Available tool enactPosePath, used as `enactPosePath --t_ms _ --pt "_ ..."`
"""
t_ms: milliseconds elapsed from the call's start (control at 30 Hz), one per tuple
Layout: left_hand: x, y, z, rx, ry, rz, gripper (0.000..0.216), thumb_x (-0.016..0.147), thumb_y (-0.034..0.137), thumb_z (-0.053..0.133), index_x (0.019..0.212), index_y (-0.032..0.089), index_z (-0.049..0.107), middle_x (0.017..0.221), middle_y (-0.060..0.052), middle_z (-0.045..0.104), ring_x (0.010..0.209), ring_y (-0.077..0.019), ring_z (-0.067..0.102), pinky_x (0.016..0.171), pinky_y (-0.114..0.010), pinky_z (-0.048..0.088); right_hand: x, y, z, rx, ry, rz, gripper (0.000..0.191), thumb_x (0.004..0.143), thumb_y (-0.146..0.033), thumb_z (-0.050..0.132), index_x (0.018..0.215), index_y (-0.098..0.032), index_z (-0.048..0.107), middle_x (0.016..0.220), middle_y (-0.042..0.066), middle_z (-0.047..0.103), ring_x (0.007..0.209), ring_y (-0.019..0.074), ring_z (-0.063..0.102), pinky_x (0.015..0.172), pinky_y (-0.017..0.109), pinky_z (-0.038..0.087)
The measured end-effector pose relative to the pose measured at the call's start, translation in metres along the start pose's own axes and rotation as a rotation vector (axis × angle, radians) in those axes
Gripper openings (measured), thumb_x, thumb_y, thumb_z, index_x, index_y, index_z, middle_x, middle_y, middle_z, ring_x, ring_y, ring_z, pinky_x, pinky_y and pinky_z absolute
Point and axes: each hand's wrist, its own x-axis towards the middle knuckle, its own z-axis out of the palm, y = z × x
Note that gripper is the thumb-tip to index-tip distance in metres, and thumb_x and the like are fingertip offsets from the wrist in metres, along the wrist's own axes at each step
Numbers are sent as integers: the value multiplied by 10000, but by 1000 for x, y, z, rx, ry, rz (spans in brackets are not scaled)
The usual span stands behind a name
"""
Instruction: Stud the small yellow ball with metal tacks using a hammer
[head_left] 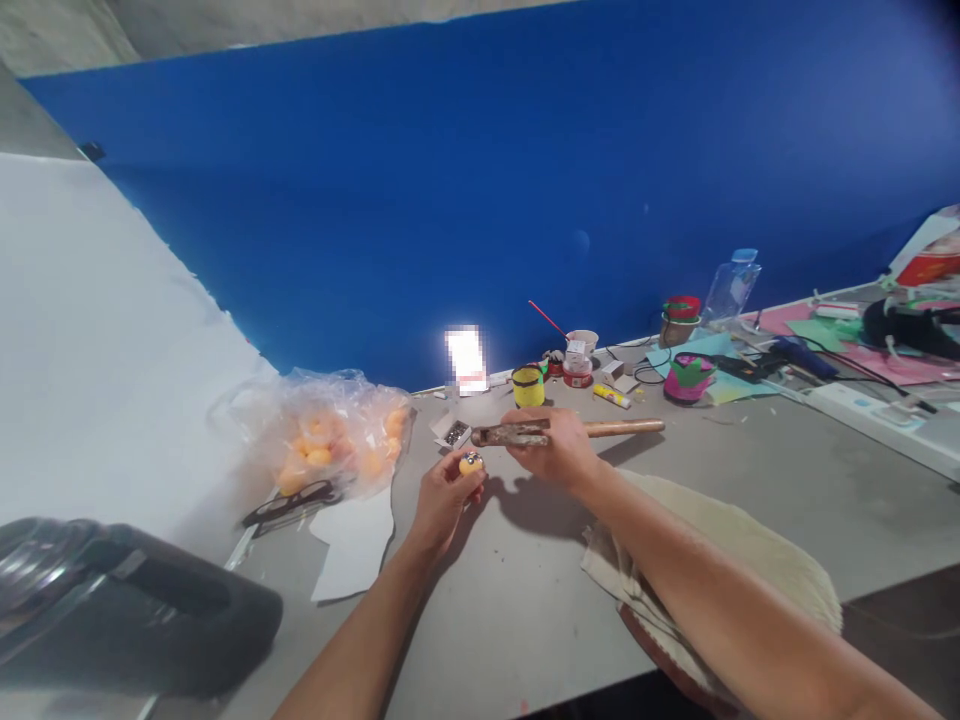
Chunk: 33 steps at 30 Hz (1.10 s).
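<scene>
The left hand [442,497] pinches a yellow ball [471,463] over the desk [517,610]. The right hand [556,452], grip wrapped round a hammer [517,434], hovers close by the ball. Behind the ball: 1 small box [454,432]; left: 1 plastic bag [322,440].

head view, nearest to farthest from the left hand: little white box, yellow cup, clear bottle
From the left hand:
1. small white box of dark bits, just beyond it.
2. yellow cylindrical cup, farther back, rightward.
3. clear blue-capped plastic bottle, far right, by the blue wall.
</scene>
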Motion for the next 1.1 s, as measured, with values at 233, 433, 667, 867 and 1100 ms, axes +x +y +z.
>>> enactPosePath --t_ms 233,433,667,867,1100 --pt "1 0 -2 18 -37 19 508 640 269 854 1113 129 735 750 -16 681 582 -97 558 572 -238 440 3 0 -1 6 -125 19 241 837 -284 606 1008 -262 775 893 70 797 786 228 699 625 282 370" --pt "0 2 0 41 -30 2 485 630 264 858 1080 140 728 741 -7 678 581 -106 572 579 -247 447 1 -3 -2 37 1 68 216 890 -313 554 942 -272 760 928 46 793 835 230 708 661 283 384" --pt "3 -2 -2 25 -19 15 558 615 245 846 1148 144 718 716 0 669 573 -108 575 581 -248 438 1 -5 -6 5 -73 17 212 879 -286 573 956 -262 768 902 66 793 801 222 698 633 280 364" --pt "1 0 -1 66 -75 19 494 623 220 819 1098 130 723 722 -7 675 587 -107 570 590 -244 432 1 -5 -7 5 -98 35 206 861 -303 594 967 -274 768 880 59 795 778 232 701 618 290 357" --pt "1 0 -2 49 -68 13 514 612 214 822 1111 158 709 902 -49 721 654 -121 598 622 -259 464 1 -6 -7 2 9 87 222 889 -304 560 943 -247 768 925 63 797 812 215 701 644 276 373"
